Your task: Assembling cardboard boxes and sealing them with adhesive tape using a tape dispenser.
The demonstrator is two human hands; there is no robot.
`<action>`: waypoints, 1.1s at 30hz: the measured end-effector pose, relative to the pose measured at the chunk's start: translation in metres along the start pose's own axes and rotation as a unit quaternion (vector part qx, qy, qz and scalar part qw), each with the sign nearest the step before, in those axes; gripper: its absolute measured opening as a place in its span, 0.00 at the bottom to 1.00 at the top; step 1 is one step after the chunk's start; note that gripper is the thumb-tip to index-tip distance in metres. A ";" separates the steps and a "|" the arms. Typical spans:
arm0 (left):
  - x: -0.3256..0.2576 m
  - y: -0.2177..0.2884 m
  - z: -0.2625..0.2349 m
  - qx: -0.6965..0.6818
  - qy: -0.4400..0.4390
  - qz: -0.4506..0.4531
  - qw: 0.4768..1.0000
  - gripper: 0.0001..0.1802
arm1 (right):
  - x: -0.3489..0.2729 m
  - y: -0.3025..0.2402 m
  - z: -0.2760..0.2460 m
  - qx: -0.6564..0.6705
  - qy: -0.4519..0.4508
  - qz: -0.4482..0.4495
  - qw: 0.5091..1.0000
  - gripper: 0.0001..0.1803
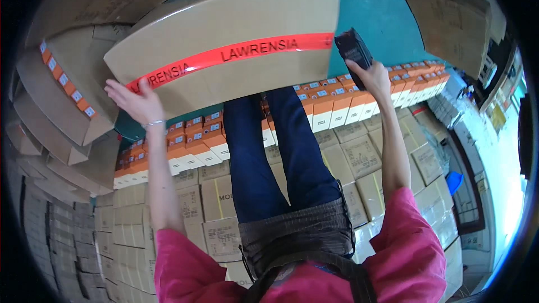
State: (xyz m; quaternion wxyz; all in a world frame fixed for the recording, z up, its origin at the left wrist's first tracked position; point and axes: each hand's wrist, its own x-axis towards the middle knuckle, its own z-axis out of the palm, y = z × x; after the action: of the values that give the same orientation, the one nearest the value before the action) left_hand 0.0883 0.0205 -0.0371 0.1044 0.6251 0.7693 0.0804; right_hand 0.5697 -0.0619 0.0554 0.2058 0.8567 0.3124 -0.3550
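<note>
Large carton sealed with a red printed tape strip lies across the teal floor, ahead of the person's knees. Left hand rests flat and open on the carton's near left corner, touching the tape end; grasps nothing. Right hand is clenched around a black tape dispenser, held at the carton's right end, where the strip ends. Rows of small orange-and-white boxes sit just below the carton. Stacked brown cartons lie under the legs. Sleeves pink.
</note>
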 end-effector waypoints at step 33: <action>0.097 0.339 0.152 -0.057 -0.102 0.131 0.984 0.18 | -0.059 0.038 0.180 0.354 -0.064 0.225 0.905 0.35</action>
State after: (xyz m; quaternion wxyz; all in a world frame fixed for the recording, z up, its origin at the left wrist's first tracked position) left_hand 0.4291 0.1836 -0.1040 0.2064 0.7183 0.6604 0.0731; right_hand 0.4767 -0.2157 -0.0154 -0.0173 0.8963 -0.0491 -0.4403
